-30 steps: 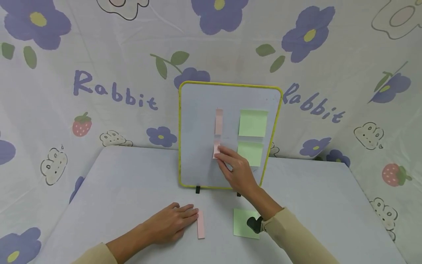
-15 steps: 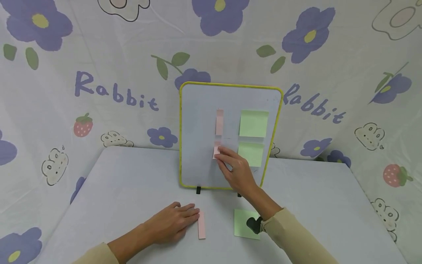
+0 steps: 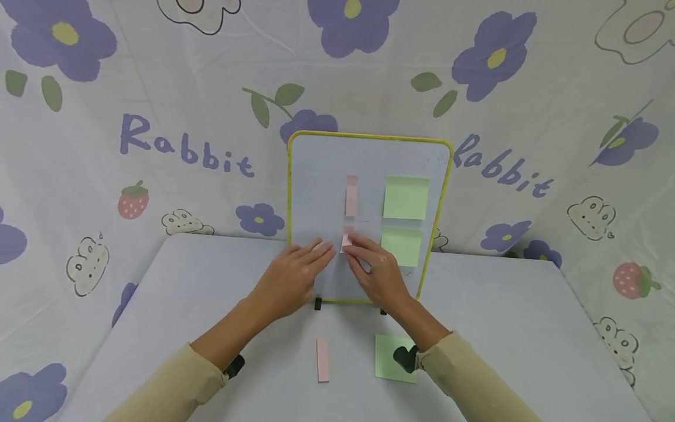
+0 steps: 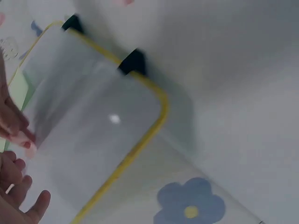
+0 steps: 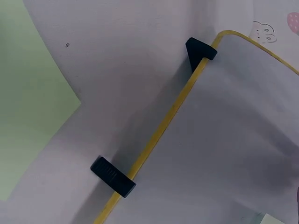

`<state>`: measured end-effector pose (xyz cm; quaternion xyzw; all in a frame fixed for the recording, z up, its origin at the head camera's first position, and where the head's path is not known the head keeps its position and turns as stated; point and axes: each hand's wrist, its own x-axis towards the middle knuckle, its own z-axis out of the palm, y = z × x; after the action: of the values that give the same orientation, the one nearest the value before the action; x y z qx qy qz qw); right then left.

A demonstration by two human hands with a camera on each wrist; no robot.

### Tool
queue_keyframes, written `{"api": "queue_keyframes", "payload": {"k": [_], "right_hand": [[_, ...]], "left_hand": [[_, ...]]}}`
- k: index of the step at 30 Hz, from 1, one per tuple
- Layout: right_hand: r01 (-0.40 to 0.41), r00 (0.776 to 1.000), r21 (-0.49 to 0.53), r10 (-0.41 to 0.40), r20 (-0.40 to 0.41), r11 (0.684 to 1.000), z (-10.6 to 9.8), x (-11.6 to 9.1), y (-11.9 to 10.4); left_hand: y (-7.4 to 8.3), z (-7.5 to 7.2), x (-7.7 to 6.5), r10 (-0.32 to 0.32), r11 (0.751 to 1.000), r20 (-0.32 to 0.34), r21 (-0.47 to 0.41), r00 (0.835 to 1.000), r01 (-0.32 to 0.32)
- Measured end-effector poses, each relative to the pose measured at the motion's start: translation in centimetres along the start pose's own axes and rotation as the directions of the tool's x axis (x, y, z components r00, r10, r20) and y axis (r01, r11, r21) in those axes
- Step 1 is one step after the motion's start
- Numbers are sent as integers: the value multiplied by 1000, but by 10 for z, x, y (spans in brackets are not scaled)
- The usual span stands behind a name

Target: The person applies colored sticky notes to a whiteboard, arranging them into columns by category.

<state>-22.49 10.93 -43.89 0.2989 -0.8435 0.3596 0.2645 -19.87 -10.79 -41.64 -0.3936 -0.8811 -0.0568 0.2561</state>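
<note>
A yellow-edged whiteboard [image 3: 319, 187] stands upright on the table. My right hand [image 3: 381, 272] pinches the lower pink sticky note [image 3: 345, 240] by its lower part, against the board. Just left of that note, my left hand [image 3: 292, 275] is raised before the board, its fingers extended and holding nothing. In the left wrist view, the left hand's fingers [image 4: 21, 196] are spread close to the right hand [image 4: 9, 114] and the pink note. Higher on the board hangs another narrow pink sticky note [image 3: 351, 196]. The right wrist view hardly shows the right hand.
Two green sticky notes, an upper one [image 3: 406, 198] and a lower one [image 3: 408, 249], are on the board's right side. A pink sticky note pad [image 3: 323, 360] and a green pad [image 3: 387, 354] lie on the table. Black feet [image 3: 318, 303] support the board.
My left hand has left its place beside the pink pad on the table and risen to the board, next to the lower pink note. The right hand keeps its pinch there.
</note>
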Motion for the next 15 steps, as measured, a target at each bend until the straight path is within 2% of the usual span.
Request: {"api": "queue_keyframes", "payload": {"k": [3, 6, 11, 15], "right_hand": [[11, 1000, 7, -11, -3, 1000, 0, 0, 1], [22, 1000, 18, -22, -1, 1000, 0, 1, 0], [34, 999, 25, -34, 10, 999, -1, 1, -1], [22, 1000, 21, -22, 20, 1000, -3, 1, -1]], "left_hand": [[-2, -2, 18, 15, 1000, 16, 24, 1000, -15], [-3, 2, 27, 21, 999, 36, 35, 999, -22], [-5, 8, 34, 43, 998, 54, 40, 998, -45], [-8, 14, 37, 58, 995, 71, 79, 996, -64]]}}
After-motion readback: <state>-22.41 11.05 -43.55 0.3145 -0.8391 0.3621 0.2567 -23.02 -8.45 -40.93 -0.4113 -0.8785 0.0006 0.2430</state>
